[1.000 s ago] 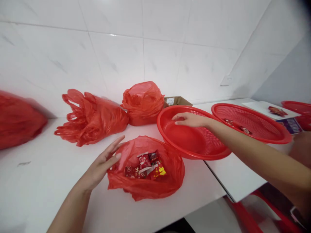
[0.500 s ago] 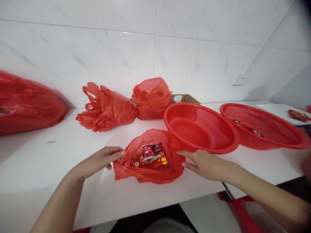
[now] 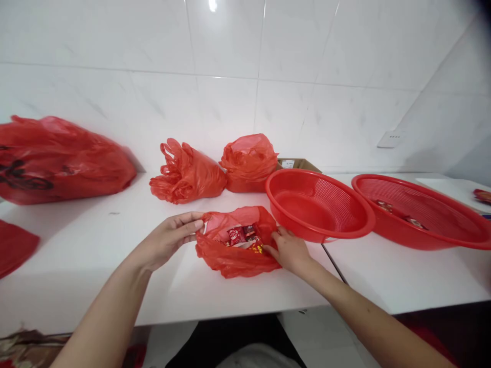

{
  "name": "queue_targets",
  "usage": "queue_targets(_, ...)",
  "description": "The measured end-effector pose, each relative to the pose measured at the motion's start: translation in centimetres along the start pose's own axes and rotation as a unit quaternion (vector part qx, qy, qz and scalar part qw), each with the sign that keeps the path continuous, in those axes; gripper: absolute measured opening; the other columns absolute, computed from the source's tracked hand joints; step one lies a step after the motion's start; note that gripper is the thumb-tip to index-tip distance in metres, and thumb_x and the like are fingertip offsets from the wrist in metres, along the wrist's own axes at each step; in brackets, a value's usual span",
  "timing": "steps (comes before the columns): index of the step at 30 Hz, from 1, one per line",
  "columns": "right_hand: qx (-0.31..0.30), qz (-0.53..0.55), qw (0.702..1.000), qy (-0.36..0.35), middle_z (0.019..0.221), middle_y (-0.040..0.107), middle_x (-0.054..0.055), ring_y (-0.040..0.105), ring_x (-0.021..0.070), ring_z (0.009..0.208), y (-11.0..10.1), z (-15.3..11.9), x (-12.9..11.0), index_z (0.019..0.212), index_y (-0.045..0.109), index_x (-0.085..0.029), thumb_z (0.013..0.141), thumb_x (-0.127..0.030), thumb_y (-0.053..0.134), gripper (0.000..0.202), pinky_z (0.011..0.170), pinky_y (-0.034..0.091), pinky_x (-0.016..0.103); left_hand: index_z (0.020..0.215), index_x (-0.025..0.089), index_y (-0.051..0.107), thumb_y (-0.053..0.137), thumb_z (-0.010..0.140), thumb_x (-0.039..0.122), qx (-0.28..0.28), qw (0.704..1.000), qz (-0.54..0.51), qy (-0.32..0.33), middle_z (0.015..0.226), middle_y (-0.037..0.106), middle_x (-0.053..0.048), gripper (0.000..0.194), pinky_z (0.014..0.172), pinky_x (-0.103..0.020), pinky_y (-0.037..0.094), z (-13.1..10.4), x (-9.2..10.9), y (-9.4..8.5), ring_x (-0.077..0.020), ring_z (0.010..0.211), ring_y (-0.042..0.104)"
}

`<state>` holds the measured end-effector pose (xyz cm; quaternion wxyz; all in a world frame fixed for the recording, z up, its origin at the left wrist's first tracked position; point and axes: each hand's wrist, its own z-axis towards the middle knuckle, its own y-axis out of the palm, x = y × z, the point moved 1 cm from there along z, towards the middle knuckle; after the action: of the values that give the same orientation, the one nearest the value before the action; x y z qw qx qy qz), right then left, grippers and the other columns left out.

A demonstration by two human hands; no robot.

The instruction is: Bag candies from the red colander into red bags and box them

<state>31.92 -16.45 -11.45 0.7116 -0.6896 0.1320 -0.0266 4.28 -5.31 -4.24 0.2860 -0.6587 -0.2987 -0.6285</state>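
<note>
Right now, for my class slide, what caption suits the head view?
Left hand pinches the rim of an open red bag; right hand touches its opposite side, small packets inside.

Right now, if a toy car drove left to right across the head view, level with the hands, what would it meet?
Red thing at the edge, left hand, open red bag, right hand, first red basket, second red basket.

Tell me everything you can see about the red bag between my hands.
The bag looks like thin, translucent, crinkled red plastic. It sits on the white table, mouth open, with small wrapped packets showing inside. Your left hand pinches its left rim; your right hand touches its right side, grip unclear.
</note>
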Motion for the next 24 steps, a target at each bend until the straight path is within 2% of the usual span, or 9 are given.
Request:
queue_targets(2, 0.034, 0.083, 0.996, -0.021, 0.13, 0.056, 0.012, 0.056, 0.0291, 0.118, -0.5, -0.1, -0.6, 0.097, 0.063, -0.02, 0.088, -0.031, 0.055, 0.016, 0.092, 0.046, 0.039, 0.107, 0.025, 0.07, 0.073, 0.08, 0.035, -0.004, 0.999, -0.033, -0.008, 0.089, 0.066, -0.003, 0.029, 0.079, -0.029, 0.051, -0.6, -0.4, -0.2, -0.0162, 0.083, 0.061)
queue_targets(4, 0.066, 0.216, 0.973, -0.055, 0.129, 0.057, 0.008, 0.053, 0.0252, 0.124, -2.4, -0.8, -1.1, 0.087, 0.059, -0.022, 0.086, -0.028, 0.057, 0.006, 0.096, 0.044, 0.037, 0.13, 0.034, 0.058, 0.071, 0.082, 0.033, -0.005, 0.998, -0.056, -0.005, 0.091, 0.066, -0.002, 0.05, 0.088, -0.034, 0.049, -1.2, -0.5, -0.6, -0.0182, 0.092, 0.062)
queue_targets(8, 0.131, 0.454, 0.877, -0.091, 0.127, 0.06, 0.005, 0.051, 0.022, 0.125, -8.2, -1.8, -1.7, 0.082, 0.052, -0.023, 0.085, -0.037, 0.06, 0.016, 0.099, 0.042, 0.037, 0.145, 0.044, 0.034, 0.07, 0.083, 0.03, 0.033, 0.995, -0.083, 0.037, 0.085, 0.063, 0.003, 0.074, 0.094, -0.036, 0.046, -1.8, 0.8, -1.3, -0.0165, 0.092, 0.061)
queue_targets(11, 0.097, 0.589, 0.797, -0.091, 0.104, 0.068, 0.004, 0.063, 0.0205, 0.103, -11.2, -1.2, -1.7, 0.08, 0.047, -0.023, 0.085, -0.036, 0.059, 0.018, 0.09, 0.047, 0.037, 0.145, 0.042, 0.036, 0.069, 0.083, 0.031, 0.056, 0.991, -0.104, 0.061, 0.085, 0.061, 0.003, 0.071, 0.087, -0.033, 0.049, -1.5, 2.4, -1.1, -0.015, 0.086, 0.061)
queue_targets(14, 0.041, 0.698, 0.709, -0.094, 0.082, 0.067, 0.0, 0.066, 0.0186, 0.086, -12.5, -0.5, -1.9, 0.079, 0.044, -0.023, 0.081, -0.029, 0.059, 0.017, 0.084, 0.049, 0.036, 0.14, 0.038, 0.045, 0.067, 0.084, 0.031, 0.051, 0.987, -0.119, 0.096, 0.084, 0.06, 0.002, 0.06, 0.075, -0.027, 0.051, -1.2, 3.8, -0.4, -0.0136, 0.077, 0.059)
queue_targets(17, 0.07, 0.758, 0.635, -0.129, 0.082, 0.066, -0.002, 0.066, 0.0167, 0.08, -13.5, -0.3, -2.7, 0.086, 0.049, -0.025, 0.08, -0.025, 0.058, 0.011, 0.083, 0.05, 0.036, 0.123, 0.031, 0.061, 0.067, 0.084, 0.036, 0.041, 0.98, -0.126, 0.148, 0.093, 0.065, -0.001, 0.04, 0.071, -0.025, 0.05, -1.1, 4.5, 0.4, -0.0158, 0.081, 0.059)
queue_targets(18, 0.074, 0.761, 0.628, -0.145, 0.086, 0.068, -0.002, 0.066, 0.0163, 0.08, -13.8, -0.4, -3.0, 0.091, 0.051, -0.026, 0.08, -0.025, 0.059, 0.014, 0.083, 0.05, 0.036, 0.115, 0.028, 0.066, 0.067, 0.083, 0.039, 0.04, 0.981, -0.119, 0.148, 0.098, 0.066, -0.002, 0.033, 0.073, -0.026, 0.05, -1.1, 4.5, 0.6, -0.0177, 0.086, 0.06)
queue_targets(20, 0.05, 0.743, 0.646, -0.167, 0.095, 0.07, -0.001, 0.067, 0.0165, 0.082, -14.4, -0.3, -3.8, 0.1, 0.053, -0.027, 0.08, -0.025, 0.061, 0.021, 0.084, 0.051, 0.038, 0.102, 0.025, 0.072, 0.069, 0.082, 0.041, 0.026, 0.991, -0.066, 0.115, 0.109, 0.068, -0.004, 0.026, 0.088, -0.033, 0.048, -1.1, 4.4, 1.1, -0.0231, 0.104, 0.059)
queue_targets(24, 0.032, 0.699, 0.688, -0.193, 0.1, 0.071, 0.002, 0.068, 0.0182, 0.086, -15.9, -0.1, -4.8, 0.105, 0.054, -0.026, 0.081, -0.029, 0.063, 0.026, 0.081, 0.053, 0.038, 0.094, 0.024, 0.076, 0.073, 0.079, 0.037, -0.044, 0.993, 0.071, 0.08, 0.139, 0.055, -0.006, 0.02, 0.113, -0.047, 0.027, -1.6, 4.5, 2.1, -0.0324, 0.138, 0.035)
